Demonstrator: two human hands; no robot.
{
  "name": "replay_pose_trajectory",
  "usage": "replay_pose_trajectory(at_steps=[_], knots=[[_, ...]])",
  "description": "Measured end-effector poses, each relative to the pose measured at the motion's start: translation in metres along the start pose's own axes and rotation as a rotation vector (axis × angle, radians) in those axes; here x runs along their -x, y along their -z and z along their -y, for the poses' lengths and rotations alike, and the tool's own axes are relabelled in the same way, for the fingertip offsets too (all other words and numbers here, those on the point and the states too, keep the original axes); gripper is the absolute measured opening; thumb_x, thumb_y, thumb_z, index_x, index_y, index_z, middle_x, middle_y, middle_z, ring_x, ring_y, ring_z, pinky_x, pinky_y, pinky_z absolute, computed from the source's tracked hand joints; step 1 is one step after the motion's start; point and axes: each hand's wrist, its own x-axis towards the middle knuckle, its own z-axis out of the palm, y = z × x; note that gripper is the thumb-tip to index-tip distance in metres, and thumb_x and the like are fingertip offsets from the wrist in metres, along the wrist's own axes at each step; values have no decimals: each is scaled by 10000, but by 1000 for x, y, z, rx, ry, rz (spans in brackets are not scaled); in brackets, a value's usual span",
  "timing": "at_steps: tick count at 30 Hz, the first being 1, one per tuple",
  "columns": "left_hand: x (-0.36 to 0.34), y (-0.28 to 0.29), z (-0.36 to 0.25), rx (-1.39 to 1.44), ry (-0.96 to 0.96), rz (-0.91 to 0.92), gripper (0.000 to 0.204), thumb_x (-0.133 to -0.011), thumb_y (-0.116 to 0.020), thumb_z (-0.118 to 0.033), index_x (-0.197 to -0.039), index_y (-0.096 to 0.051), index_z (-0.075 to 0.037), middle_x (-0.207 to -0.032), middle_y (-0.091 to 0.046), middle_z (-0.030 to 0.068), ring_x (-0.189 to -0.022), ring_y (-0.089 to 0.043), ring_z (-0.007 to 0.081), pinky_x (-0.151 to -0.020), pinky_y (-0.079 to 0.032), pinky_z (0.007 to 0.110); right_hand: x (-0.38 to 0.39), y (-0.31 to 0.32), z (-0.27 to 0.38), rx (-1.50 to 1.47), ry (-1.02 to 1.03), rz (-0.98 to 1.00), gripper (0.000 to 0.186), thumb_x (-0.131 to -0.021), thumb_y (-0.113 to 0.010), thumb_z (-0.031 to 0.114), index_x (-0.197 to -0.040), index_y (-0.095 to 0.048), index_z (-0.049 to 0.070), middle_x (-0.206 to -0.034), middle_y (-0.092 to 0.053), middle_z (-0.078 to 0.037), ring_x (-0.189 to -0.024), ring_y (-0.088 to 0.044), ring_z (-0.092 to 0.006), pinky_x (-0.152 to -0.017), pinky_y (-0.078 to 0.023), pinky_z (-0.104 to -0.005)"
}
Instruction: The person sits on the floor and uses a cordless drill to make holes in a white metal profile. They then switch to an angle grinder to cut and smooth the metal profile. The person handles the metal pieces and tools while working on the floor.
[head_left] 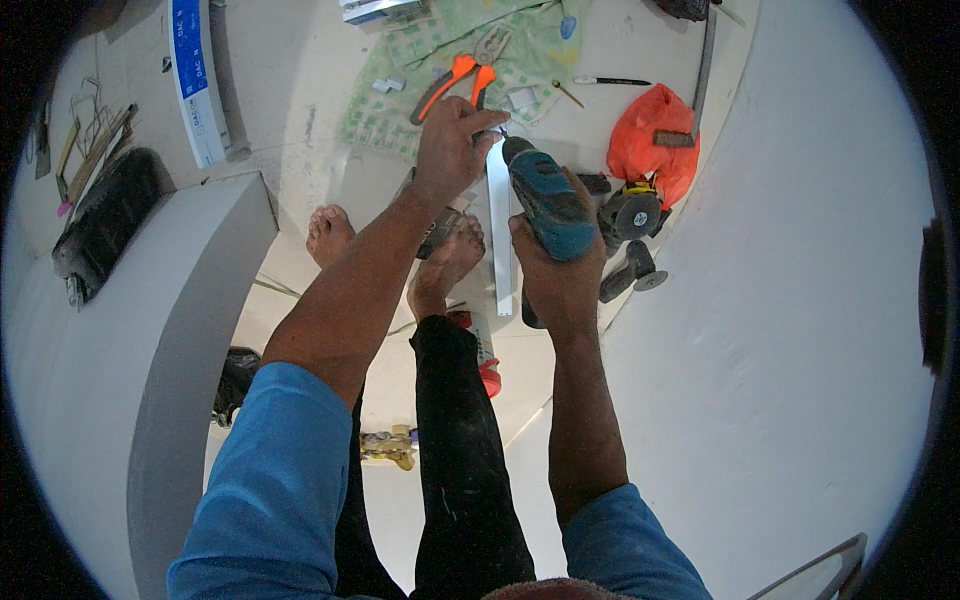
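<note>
My left hand (pixel 452 150) pinches at the upper end of a long white strip (pixel 501 250), where the drill's tip meets it; the exact point of contact is too small to tell. A teal-and-black drill (pixel 550 200) is gripped in my right hand (pixel 560 270). Above my left hand, orange-handled pliers (pixel 462 68) lie on a green patterned sheet (pixel 375 125). A dark tool (pixel 437 235) is partly hidden by my left arm, beside my bare foot (pixel 450 260). Angle grinders (pixel 632 215) sit to the right of the drill.
An orange bag (pixel 650 135), a pen (pixel 615 81) and metal bars (pixel 705 70) lie rightward. At left are a blue-and-white strip (pixel 195 100), a low white ledge (pixel 200 260), a dark case (pixel 105 225) and scraps (pixel 85 150). A red-capped tube (pixel 488 375) lies behind my leg.
</note>
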Motion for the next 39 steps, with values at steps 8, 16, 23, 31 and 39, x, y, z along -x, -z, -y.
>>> replay_pose_trajectory(at_steps=[8,16,23,31,39], knots=[[3,6,-12,-182,100,101,608,-828,-908,-262,-1378,-700,-107,-1110,-677,167,-1097,-646,371,-995,-521,517,8,25,-15,68,71,-85,788,-899,-809,42,-1599,-447,16,-1441,-667,-203,-1313,-680,-297,-1095,-547,-424],[5,-16,-56,-200,515,195,1028,-781,-882,-249,-1557,-272,39,-980,-741,304,-907,-760,499,-803,-604,559,-70,34,-89,703,480,-153,824,-874,-749,103,-1613,-407,-22,-1247,-692,-275,-1027,-717,-488,-892,-579,-549],[15,24,-56,124,426,255,866,-876,-812,-99,-1599,-337,-60,-1221,-724,261,-1101,-761,403,-965,-613,473,-99,27,-146,932,461,-177,1034,-769,-835,64,-1662,-316,3,-1114,-648,-248,-1002,-672,-471,-893,-538,-565],[-9,71,-83,656,321,307,756,-949,-720,90,-1618,-413,-83,-1433,-656,180,-1295,-670,260,-1089,-566,431,-107,22,-153,850,363,-144,1146,-729,-891,83,-1690,-267,46,-1174,-629,-240,-1073,-669,-455,-955,-533,-542],[-32,104,-130,885,412,370,750,-942,-784,-31,-1586,-404,-86,-1334,-715,159,-1194,-715,239,-1036,-593,434,-79,47,-115,667,318,-124,659,-893,-801,150,-1482,-557,-17,-1266,-667,-263,-1174,-666,-459,-1020,-529,-520]])
